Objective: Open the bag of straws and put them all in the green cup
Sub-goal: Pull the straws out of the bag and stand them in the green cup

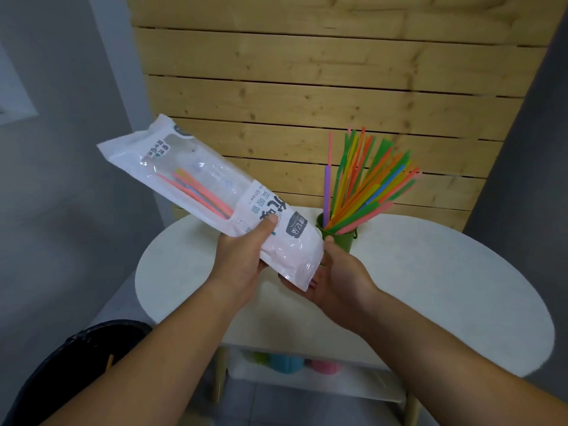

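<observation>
Head view: At centre frame, a person holds a white and clear plastic bag above a white oval table. The bag slants from the upper left down toward the middle of the picture. The left hand grips it near its lower printed part, thumb pressed on top and fingers curled underneath. The right hand lies open, palm up, under the bag's lowest end, its fingers stretched beneath the plastic and partly hidden by it, thumb raised. A few pink, green and blue straws in the bag show through its clear window.

Just right of centre, at the table's far edge, stands the green cup, just behind the right thumb. A thick fan of coloured straws in the cup leans out to the upper right against a pale wooden slat wall. Below the tabletop, blurred coloured cups sit on a shelf. A black bin fills the lower left corner.
</observation>
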